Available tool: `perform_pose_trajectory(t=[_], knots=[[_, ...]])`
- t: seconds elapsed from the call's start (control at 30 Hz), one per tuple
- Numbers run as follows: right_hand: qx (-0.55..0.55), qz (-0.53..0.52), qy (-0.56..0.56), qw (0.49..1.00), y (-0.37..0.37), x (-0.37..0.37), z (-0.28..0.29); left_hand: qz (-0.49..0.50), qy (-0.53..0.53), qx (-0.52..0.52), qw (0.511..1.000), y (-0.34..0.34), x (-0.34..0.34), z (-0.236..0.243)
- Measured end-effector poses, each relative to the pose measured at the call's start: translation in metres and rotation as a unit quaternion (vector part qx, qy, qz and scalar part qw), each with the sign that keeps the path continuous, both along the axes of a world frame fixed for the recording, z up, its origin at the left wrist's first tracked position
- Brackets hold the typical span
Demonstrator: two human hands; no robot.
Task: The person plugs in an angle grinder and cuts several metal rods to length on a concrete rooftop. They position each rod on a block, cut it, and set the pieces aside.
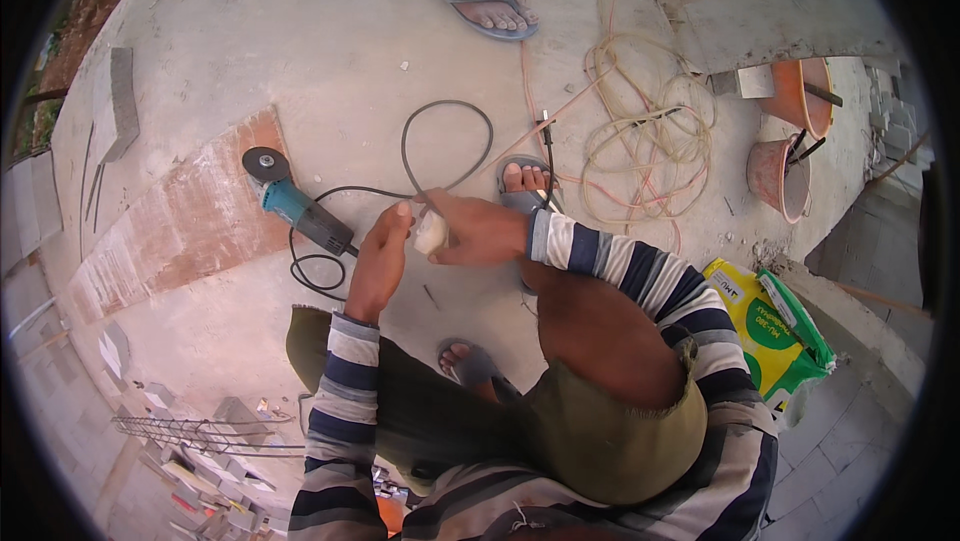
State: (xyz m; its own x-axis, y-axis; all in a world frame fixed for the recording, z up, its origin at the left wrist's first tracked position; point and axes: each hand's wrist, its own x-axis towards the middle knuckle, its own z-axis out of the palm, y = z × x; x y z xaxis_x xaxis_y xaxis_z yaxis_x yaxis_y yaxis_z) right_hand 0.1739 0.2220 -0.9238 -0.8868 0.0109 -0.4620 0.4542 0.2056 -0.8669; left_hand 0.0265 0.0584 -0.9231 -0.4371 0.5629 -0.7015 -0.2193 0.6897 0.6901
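1. The right grip (480, 231) is clamped on a small pale lump (431, 232), thumb below and fingers above it; what the lump is, I cannot tell.
2. The lump sits at the fingertip end of that grip, between the two hands.
3. The left grip (384, 259) stands just beside the lump, thumb side up (whether it touches the lump or pinches anything, I cannot tell).
4. The grinder (297, 206) lies left of both grips, its disc end on a reddish board (190, 211).
5. A dark cord (489, 131) loops over the floor (350, 71) and passes close by the right grip's fingers.
6. Pale hose (600, 146) lies coiled beyond the right wrist.
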Motion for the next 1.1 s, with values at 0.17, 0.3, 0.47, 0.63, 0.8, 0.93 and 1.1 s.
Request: perform_pose_trajectory(t=[0.17, 0.3, 0.47, 0.63, 0.8, 0.93, 1.1], knots=[[0.016, 0.023, 0.055, 0.998, 0.006, 0.009, -0.004, 0.08, -0.097, 0.069, 0.99, 0.025, 0.019, -0.026], [0.058, -0.069, 0.028, 0.996, 0.017, 0.022, 0.008, 0.246, -0.188, 0.09, 0.947, 0.019, 0.003, -0.017], [-0.343, -0.438, 0.204, 0.806, 0.079, 0.087, -0.026, 0.284, -0.047, 0.09, 0.953, -0.052, -0.114, -0.006], [-0.038, -0.522, -0.007, 0.852, 0.12, 0.176, -0.031, -0.048, 0.544, 0.001, 0.837, -0.057, -0.106, -0.02], [0.281, -0.305, -0.212, 0.885, 0.051, 0.241, -0.031, -0.294, 0.389, 0.001, 0.873, 0.042, -0.044, -0.004], [0.2, -0.306, -0.276, 0.889, -0.073, 0.318, -0.052, -0.333, 0.454, -0.071, 0.824, 0.09, -0.03, -0.069], [0.09, -0.236, -0.41, 0.876, -0.11, 0.343, -0.007, -0.178, 0.394, -0.002, 0.901, 0.092, -0.034, -0.123]])
